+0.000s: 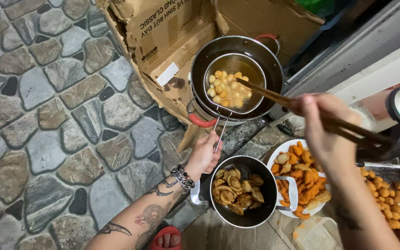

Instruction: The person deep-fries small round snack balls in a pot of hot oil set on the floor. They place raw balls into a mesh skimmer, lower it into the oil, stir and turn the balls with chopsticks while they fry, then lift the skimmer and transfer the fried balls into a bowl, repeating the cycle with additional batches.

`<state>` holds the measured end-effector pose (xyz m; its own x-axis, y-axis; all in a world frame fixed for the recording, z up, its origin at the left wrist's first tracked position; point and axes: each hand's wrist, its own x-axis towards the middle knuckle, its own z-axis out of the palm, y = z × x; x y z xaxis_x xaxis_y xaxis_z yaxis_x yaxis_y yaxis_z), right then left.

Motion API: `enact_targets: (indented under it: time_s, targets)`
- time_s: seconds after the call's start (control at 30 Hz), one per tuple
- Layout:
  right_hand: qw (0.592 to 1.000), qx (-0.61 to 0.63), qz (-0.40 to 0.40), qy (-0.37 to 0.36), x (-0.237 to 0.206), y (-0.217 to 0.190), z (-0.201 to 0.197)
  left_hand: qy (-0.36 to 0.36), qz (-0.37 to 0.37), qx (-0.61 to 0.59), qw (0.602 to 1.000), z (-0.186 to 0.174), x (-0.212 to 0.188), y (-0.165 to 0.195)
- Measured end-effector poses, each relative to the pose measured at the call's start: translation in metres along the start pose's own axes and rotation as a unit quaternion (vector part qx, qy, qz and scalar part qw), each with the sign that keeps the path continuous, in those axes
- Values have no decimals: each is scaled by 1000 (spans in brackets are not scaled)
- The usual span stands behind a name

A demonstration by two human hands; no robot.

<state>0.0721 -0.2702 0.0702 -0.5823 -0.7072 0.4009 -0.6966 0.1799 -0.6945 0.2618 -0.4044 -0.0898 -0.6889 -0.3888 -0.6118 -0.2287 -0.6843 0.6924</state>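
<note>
Wire strainer (234, 84), round and shallow, sits inside the dark frying pot (274, 65), holding pale yellow balls (228, 90) in the oil. Its thin wire handle runs down out of the pot into the left hand (203, 155), whose fingers are curled shut around the handle's end, thumb side toward the pot. A chain bracelet (183, 178) rings that wrist. The right hand (327, 134) pinches 2 long brown chopsticks (274, 96) between thumb and fingers; their tips reach past the fingertips and touch the balls at the strainer's right rim. Just below the left fingers stands a black pot (265, 203) of browned fried pieces. Under the right hand lies a white plate (278, 150) of orange fried food. Cardboard (163, 32) walls the frying pot, beyond both sets of fingers.
</note>
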Motion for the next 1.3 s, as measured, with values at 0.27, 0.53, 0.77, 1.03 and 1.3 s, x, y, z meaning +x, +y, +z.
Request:
enact_targets:
  time_s: [0.27, 0.53, 0.77, 1.03, 1.3]
  targets:
    - [999, -33, -17, -39, -5, 0, -11, -9, -8, 14, 1000, 0, 1, 0]
    - [995, -50, -86, 10, -11, 5, -23, -17, -4, -18, 1000, -6, -2, 2]
    - [994, 98, 29, -39, -13, 2, -27, -59, -4, -49, 997, -6, -2, 2]
    - [996, 91, 23, -7, -13, -3, -20, -153, -53, -147, 976, -8, 6, 6]
    - [996, -6, -63, -59, -5, -16, -21, -176, -61, -155, 970, -9, 11, 11]
